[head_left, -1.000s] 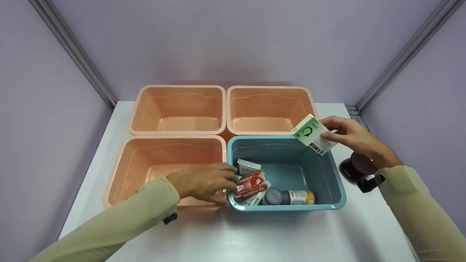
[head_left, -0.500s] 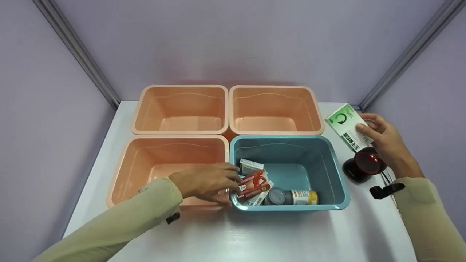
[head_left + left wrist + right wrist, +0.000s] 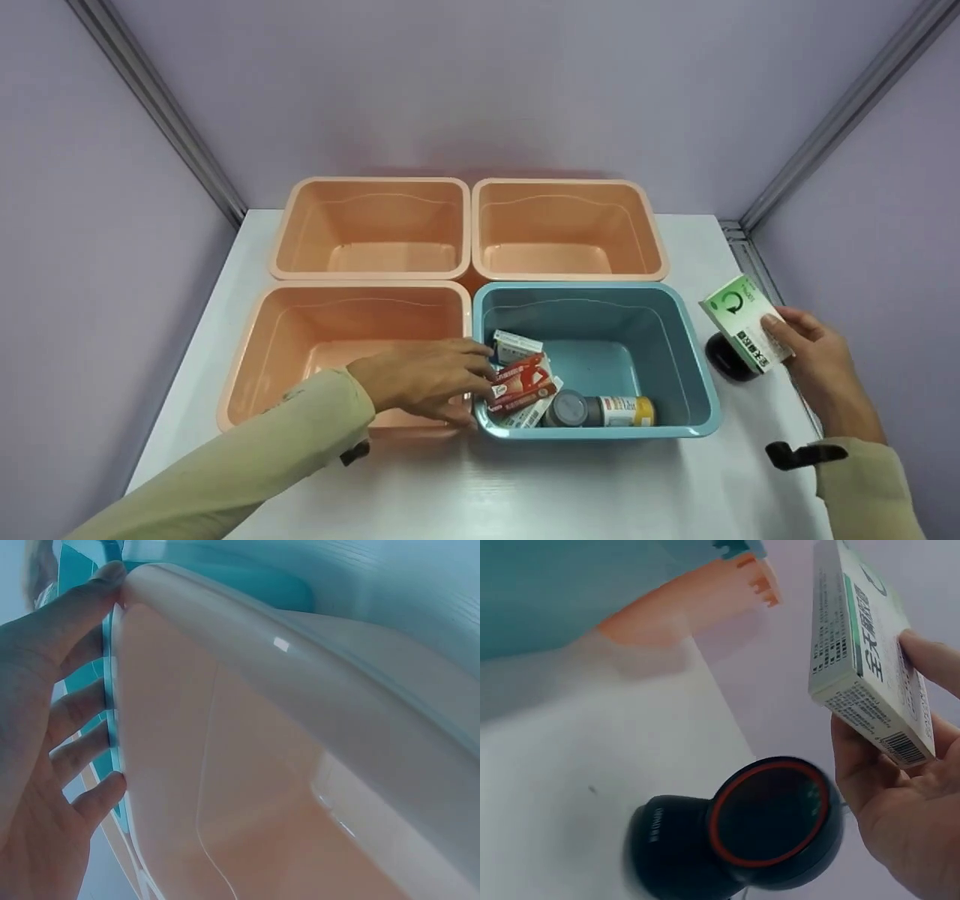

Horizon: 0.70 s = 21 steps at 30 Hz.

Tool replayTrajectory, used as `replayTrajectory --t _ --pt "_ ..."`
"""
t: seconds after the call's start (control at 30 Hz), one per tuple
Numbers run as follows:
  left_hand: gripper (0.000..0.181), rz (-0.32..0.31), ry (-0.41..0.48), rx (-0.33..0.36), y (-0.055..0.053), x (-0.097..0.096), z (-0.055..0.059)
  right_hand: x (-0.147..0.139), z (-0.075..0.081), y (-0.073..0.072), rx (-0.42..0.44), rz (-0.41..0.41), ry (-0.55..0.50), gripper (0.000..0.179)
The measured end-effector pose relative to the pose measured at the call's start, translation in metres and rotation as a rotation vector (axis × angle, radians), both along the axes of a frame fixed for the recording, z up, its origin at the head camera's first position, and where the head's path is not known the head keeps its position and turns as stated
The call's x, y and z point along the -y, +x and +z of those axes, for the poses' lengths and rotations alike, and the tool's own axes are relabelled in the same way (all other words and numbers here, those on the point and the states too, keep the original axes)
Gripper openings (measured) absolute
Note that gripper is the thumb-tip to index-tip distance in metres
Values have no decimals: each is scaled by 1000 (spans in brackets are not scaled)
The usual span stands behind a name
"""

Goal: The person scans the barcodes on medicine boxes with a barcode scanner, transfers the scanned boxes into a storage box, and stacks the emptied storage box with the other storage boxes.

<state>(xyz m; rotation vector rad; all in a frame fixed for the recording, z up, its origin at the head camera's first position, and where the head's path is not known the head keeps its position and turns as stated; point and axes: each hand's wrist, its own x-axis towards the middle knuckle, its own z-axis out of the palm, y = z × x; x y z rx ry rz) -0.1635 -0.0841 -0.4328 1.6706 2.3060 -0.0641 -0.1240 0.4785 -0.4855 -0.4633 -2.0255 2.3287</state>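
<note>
White tabletop [image 3: 487, 495], purplish walls [image 3: 480, 82]. Looks mid-job: red box [image 3: 520, 381] and bottles [image 3: 619, 411] sit in the blue bin [image 3: 600, 433], but the green-and-white medicine carton [image 3: 746, 322] isn't in there, it's pinched in the right hand [image 3: 829, 367] by the scanner [image 3: 671, 840]; can't tell if it's scanned. Left hand [image 3: 427, 375] has fingers spread at the bin's rim. Loads of room up front, tighter near the table's right edge.

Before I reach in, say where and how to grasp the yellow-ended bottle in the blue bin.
Take the bottle from above, probably round its middle toward the yellow end: it appears to lie on its side, the blue bin shows bare floor behind it, and a grey round lid crowds its left.
</note>
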Motion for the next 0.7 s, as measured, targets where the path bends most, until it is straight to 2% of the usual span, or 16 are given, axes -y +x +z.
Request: replayTrajectory --t 0.2,0.53,0.7 --pt "50 14 -17 8 4 -1 -2 2 -27 18 74 1 113 18" --pt "51 24 -25 -5 -2 0 2 -1 -47 25 186 17 285 12" --pt "51 14 -14 -2 -1 -1 0 -7 -54 34 220 -6 228 9"
